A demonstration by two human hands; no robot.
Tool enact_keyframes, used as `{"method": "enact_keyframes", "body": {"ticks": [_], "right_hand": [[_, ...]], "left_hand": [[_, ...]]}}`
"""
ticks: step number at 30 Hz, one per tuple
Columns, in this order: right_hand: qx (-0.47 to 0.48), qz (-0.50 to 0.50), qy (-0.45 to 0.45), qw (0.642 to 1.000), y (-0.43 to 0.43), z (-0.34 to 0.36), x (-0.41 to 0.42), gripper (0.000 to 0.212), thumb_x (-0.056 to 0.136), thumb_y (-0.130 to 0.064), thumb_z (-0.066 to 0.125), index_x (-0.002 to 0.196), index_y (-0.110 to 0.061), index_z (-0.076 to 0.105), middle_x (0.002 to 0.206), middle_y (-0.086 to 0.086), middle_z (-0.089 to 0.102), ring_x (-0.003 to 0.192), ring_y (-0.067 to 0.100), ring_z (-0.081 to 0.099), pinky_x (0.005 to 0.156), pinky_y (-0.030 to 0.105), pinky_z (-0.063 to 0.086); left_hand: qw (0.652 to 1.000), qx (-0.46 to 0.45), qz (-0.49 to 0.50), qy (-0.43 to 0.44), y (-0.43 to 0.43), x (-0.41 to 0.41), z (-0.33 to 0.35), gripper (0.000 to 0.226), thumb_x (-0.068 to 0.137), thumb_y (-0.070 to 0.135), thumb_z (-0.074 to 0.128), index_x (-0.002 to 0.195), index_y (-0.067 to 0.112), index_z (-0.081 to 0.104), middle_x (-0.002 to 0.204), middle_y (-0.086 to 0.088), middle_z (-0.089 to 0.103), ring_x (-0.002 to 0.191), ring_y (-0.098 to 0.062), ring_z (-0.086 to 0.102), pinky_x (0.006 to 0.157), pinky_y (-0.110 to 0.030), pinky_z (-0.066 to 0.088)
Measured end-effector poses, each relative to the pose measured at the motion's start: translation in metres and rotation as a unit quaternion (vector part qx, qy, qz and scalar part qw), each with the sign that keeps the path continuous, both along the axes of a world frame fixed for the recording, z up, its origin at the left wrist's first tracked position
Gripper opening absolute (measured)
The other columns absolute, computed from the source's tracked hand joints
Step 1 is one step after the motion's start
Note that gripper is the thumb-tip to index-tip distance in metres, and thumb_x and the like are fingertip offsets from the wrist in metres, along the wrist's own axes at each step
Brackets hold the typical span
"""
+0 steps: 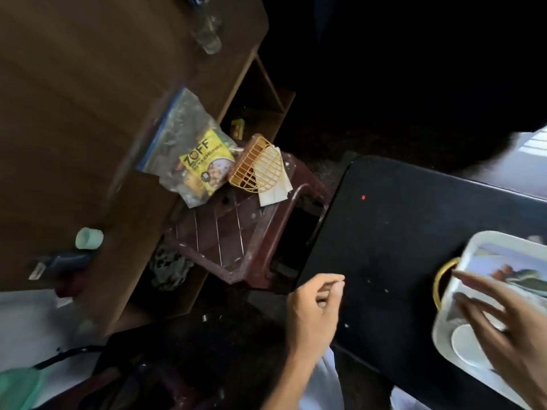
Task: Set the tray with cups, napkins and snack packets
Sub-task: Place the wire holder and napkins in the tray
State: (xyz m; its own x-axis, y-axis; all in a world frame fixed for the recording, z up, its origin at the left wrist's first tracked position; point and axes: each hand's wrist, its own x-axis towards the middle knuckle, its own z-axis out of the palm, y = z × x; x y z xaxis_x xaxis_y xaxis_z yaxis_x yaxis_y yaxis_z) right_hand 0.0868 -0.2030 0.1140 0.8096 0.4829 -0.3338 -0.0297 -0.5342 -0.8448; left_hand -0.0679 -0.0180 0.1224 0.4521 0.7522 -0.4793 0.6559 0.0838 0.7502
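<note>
Open black desk between the grips; clutter crowds the stool

Ahead of the left grip the black desk lies bare up to the tray under the right grip. Farther ahead-left, the stool carries a snack packet and a yellow napkin holder, touching each other; its nearer half is free.

The single head-worn camera looks steeply down and forward, tilted so the scene sits askew. It is close to the person's hands at the lower edge, with the black table near and the brown stool beyond it.
</note>
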Motion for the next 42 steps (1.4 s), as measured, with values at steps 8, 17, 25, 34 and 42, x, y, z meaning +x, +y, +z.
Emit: {"method": "enact_keyframes", "body": {"ticks": [8,17,25,34,42], "right_hand": [[0.023,0.066,0.018,0.997,0.174,0.000,-0.030,0.031,0.092,-0.013,0.070,0.123,-0.017,0.068,0.114,-0.003,0.073,0.094,-0.006,0.068,0.077,0.000,0.048],[0.033,0.011,0.128,0.991,0.310,-0.019,-0.050,0.050,0.094,-0.015,0.065,0.142,-0.020,0.051,0.130,-0.008,0.064,0.109,0.003,0.064,0.093,0.025,0.055],[0.016,-0.014,0.153,0.988,0.342,-0.032,-0.053,0.057,0.090,-0.003,0.059,0.143,-0.020,0.047,0.132,-0.005,0.061,0.112,0.008,0.063,0.093,0.027,0.056],[0.025,-0.018,0.162,0.986,0.350,-0.039,-0.053,0.057,0.089,-0.001,0.059,0.143,-0.019,0.049,0.132,-0.004,0.062,0.112,0.008,0.064,0.090,0.024,0.055],[0.082,-0.039,0.152,0.984,0.353,-0.023,-0.051,0.046,0.095,-0.015,0.062,0.140,-0.021,0.053,0.130,-0.008,0.064,0.112,0.006,0.065,0.098,0.037,0.056]], "left_hand": [[0.969,0.242,-0.049,0.026,0.170,-0.001,0.011,0.030,0.098,0.015,0.063,0.127,0.016,0.069,0.125,-0.002,0.071,0.111,-0.015,0.068,0.099,-0.028,0.054],[0.877,0.380,-0.262,0.136,0.276,0.040,-0.021,0.075,0.093,0.028,0.071,0.158,0.020,0.036,0.167,-0.022,0.024,0.156,-0.038,0.022,0.125,-0.053,0.027],[0.857,0.397,-0.287,0.160,0.287,0.043,-0.046,0.097,0.084,0.052,0.075,0.162,0.026,0.024,0.167,-0.023,0.022,0.153,-0.038,0.027,0.123,-0.051,0.028],[0.873,0.397,-0.255,0.121,0.293,0.044,-0.046,0.084,0.079,0.042,0.083,0.152,0.022,0.047,0.161,-0.020,0.036,0.143,-0.036,0.043,0.112,-0.048,0.044],[0.949,0.310,-0.062,-0.004,0.290,0.026,-0.029,0.085,0.078,0.051,0.079,0.153,0.029,0.045,0.156,-0.009,0.044,0.144,-0.026,0.043,0.107,-0.039,0.047]]}}
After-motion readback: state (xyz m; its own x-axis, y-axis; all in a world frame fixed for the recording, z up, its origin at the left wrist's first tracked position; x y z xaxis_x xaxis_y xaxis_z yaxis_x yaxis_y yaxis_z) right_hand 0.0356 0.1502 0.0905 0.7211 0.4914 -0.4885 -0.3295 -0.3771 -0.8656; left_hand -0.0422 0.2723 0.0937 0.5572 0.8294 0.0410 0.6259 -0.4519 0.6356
